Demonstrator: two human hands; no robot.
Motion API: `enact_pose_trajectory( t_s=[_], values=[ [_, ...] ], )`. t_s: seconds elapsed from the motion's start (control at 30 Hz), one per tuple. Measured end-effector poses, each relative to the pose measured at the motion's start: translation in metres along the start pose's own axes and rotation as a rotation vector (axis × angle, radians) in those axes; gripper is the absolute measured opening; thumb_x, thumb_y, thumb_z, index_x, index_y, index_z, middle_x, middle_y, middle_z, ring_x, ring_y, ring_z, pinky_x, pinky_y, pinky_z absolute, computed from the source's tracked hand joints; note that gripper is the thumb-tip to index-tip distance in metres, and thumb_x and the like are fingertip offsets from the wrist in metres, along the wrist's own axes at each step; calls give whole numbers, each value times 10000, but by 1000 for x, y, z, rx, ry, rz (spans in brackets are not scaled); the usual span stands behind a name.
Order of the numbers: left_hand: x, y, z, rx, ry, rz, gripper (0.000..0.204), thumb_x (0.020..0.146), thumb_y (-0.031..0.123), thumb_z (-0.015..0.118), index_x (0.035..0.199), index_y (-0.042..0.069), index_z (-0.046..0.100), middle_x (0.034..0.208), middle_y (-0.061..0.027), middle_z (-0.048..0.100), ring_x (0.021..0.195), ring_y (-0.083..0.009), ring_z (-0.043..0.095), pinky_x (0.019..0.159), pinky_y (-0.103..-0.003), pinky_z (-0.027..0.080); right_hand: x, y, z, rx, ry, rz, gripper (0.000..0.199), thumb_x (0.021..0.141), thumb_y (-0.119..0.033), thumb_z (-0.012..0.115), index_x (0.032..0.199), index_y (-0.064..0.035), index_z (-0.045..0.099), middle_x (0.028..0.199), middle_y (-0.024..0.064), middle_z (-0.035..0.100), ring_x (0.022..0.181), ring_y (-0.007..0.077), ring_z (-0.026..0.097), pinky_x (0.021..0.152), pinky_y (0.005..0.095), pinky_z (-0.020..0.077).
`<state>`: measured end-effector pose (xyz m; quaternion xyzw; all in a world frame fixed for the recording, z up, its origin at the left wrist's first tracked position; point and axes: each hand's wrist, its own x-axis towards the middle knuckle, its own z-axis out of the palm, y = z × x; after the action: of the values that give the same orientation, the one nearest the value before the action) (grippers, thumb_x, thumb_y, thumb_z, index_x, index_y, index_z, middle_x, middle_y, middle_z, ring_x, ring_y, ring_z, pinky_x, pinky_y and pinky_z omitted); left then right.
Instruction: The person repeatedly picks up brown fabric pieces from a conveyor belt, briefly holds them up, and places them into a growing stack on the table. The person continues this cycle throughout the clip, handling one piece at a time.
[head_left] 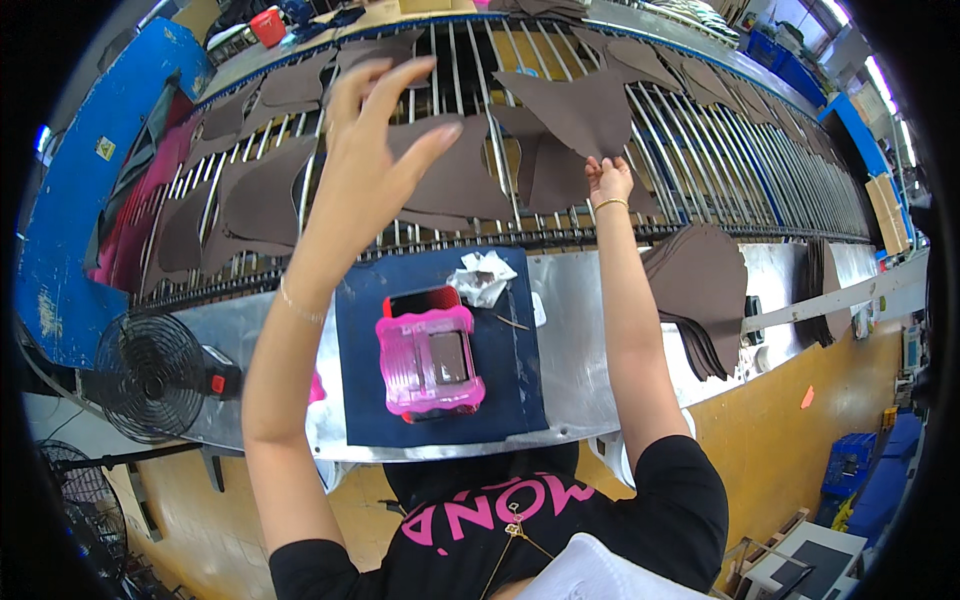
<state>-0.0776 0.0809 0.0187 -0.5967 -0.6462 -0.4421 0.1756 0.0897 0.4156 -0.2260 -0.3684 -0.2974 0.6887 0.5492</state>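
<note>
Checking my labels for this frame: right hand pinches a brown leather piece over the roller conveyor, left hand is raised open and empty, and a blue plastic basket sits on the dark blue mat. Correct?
One thing is wrong: the plastic basket on the dark blue mat is pink, not blue. The head view shows it. The rest holds: the right hand pinches a brown leather piece over the roller conveyor, and the left hand is raised, open and empty.

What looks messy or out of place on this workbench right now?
A crumpled white tissue lies loose on the dark blue mat, above the pink plastic tray. Nothing looks spilled or damaged.
</note>
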Motion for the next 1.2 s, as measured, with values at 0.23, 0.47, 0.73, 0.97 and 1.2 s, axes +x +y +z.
enact_pose_trajectory(
  t_s=[0.23, 0.47, 0.73, 0.97, 1.2],
  values=[
    [-62, -40, -19, -64, -142, -432, 535, 807, 249, 714, 1296, 151, 520, 1270, -127, 419, 1197, -301, 435, 1013, -415, 361, 8, 21, 12, 6, 142, 32, 382, 953, -34, 451, 1300, -4, 294, 988, 217, 560, 727, 297, 686, 559, 344, 597],
    [-97, -40, -24, -123, -183, -535, 506, 835, 230, 685, 1306, 146, 519, 1265, -61, 453, 1125, -210, 486, 902, -352, 414, -92, -61, -17, -144, -54, -155, 178, 926, -190, 607, 1009, -100, 477, 747, 59, 585, 527, 141, 584, 464, 247, 499],
    [-126, -26, -12, -219, -198, -527, 457, 831, 200, 686, 1261, 125, 552, 1203, -53, 512, 1103, -203, 503, 896, -338, 402, -163, -187, -276, -1533, 549, -621, 358, 873, -251, 652, 1125, -2, 599, 1016, 166, 645, 901, 270, 651, 808, 379, 512],
    [-146, -21, -3, -394, -194, -653, 427, 880, 183, 654, 1275, 79, 530, 1267, -33, 500, 1125, -165, 484, 909, -319, 413, -187, -199, -272, -1858, 621, -80, 712, 737, -528, 720, 1283, -105, 550, 1326, 158, 501, 1210, 353, 495, 965, 591, 373],
    [-150, -13, -11, -402, -162, -631, 516, 883, 166, 653, 1352, 91, 451, 1272, -76, 492, 1103, -186, 508, 911, -320, 417, -193, -217, -248, -2016, 684, -65, 648, 715, -452, 764, 1238, -120, 574, 1271, 137, 539, 1128, 327, 562, 916, 491, 454]
  ],
)
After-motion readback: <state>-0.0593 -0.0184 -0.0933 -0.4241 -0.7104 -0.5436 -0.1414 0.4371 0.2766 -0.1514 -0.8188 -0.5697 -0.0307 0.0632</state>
